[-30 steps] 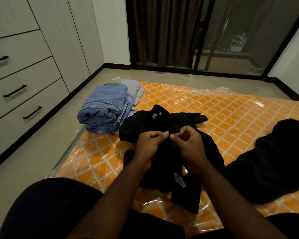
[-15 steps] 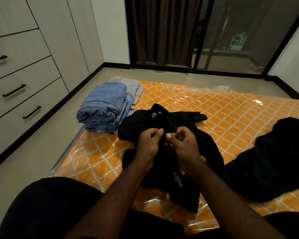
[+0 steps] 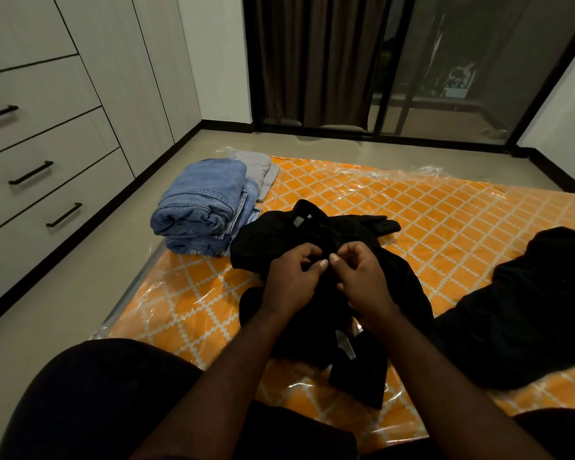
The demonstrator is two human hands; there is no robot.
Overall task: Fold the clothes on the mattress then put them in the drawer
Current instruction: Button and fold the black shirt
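- Black shirt (image 3: pixel 395 277) lies crumpled on the mattress (image 3: pixel 445 210), collar away from the person.
- Left hand (image 3: pixel 289 283) and right hand (image 3: pixel 362 280) pinch its front opening, fingers curled on the cloth.
- Over the last second the hands have only drawn closer together, probably fastening a button, so folding has not begun.
- Folded jeans (image 3: pixel 200 207) wait alongside.

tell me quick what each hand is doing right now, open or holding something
Left hand: closed, pinching the front of the black shirt.
Right hand: closed, pinching the same shirt right beside it.
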